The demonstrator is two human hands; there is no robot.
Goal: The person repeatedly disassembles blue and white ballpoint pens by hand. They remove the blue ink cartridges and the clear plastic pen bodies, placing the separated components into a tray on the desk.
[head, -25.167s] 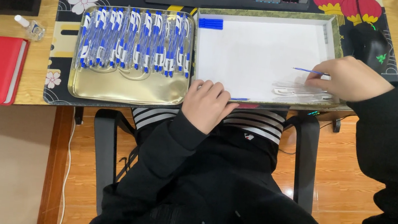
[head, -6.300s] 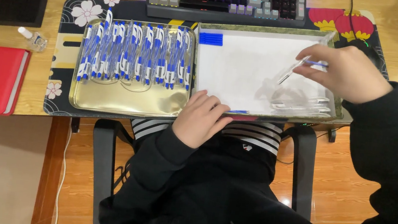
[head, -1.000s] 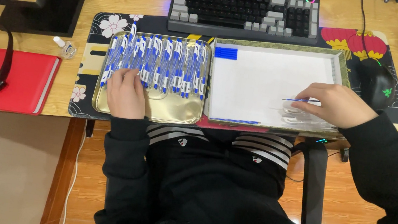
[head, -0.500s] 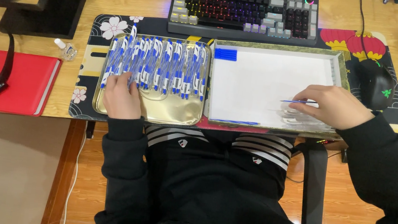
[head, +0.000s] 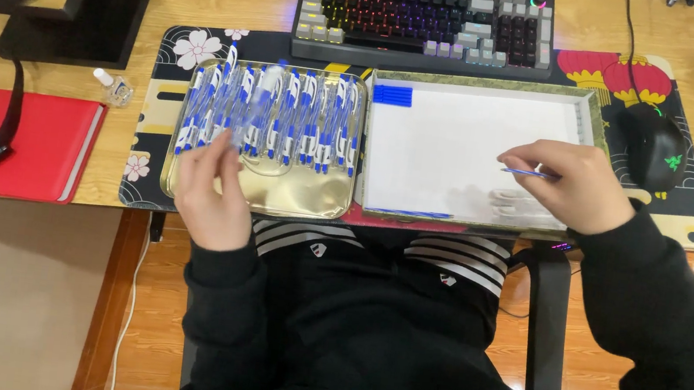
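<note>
1. A wooden desk [head: 40, 109] is seen from above, covered in the middle by a dark patterned mat [head: 172, 50]. A backlit keyboard [head: 425, 24] lies beyond both hands, a black mouse [head: 653, 146] just past the right hand, and a red notebook [head: 5, 140] well out to the left of the left hand.

2. A gold tray [head: 294, 197] is set in front of the left hand [head: 211, 191]. Across its far half a row of blue-and-white pens [head: 273, 115] is laid, their long axes running away from the person, side by side. The left hand is plainly the nearer one to them; the right is well apart, over the other tray.

3. The left hand is raised at the row's near left end, fingers loosely curled and partly open. One pen appears to be pinched at the fingertips, but motion blur leaves the grasp uncertain.

4. A white tray [head: 581, 118] lies under the right hand [head: 573, 187], with a small blue block [head: 393, 95] in its far left corner. A thin blue refill [head: 519, 171] is pinched between thumb and forefinger, lying crosswise, its tip pointing toward the left hand.

5. Clear pen parts [head: 505, 204] rest on the white tray just nearside of the right hand's fingers.
</note>
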